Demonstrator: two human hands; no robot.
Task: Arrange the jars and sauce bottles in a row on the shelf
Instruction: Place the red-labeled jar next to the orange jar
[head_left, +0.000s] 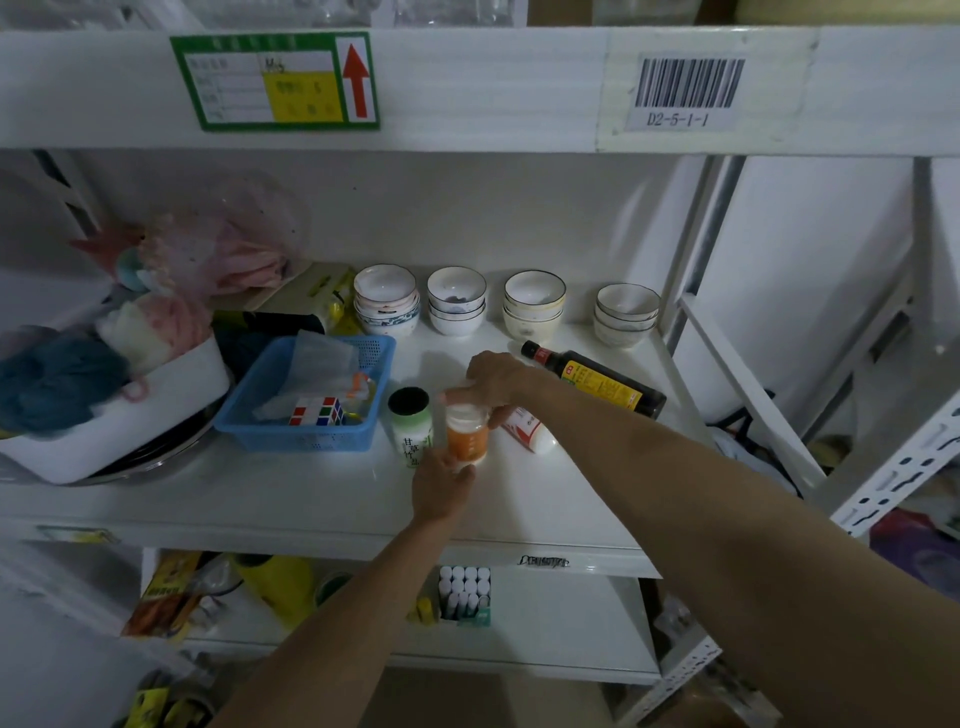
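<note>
Shelf (545, 499), white, carries the task items near its middle front. Orange jar (467, 436) stands upright, held from two sides. Left hand (439, 491) grips its lower front, fingers wrapped round the base. Right hand (496, 382) is curled over the white cap from above and behind, fingers pressed to the top. Green jar (410, 426), white with a dark lid and green print, stands upright just left of the orange jar; whether the two touch cannot be told. Blue basket (311, 400) sits just left of the green jar and holds a puzzle cube (317, 410) and clear wrappers. White bottle (530, 428) with red print lies on its side just right of the orange jar, partly hidden by the right wrist. Dark sauce bottle (597, 382), red cap and yellow label, lies on its side behind the right forearm, cap pointing toward the back left. Four stacks of bowls (457, 301) stand in a row along the back of the shelf, apart from the jars. White tub (156, 415) at far left holds soft blue and pink items. Beam above the shelf bears a green-bordered label (275, 80) with a red arrow and a barcode tag (685, 91) reading D2-5-1-1.
</note>
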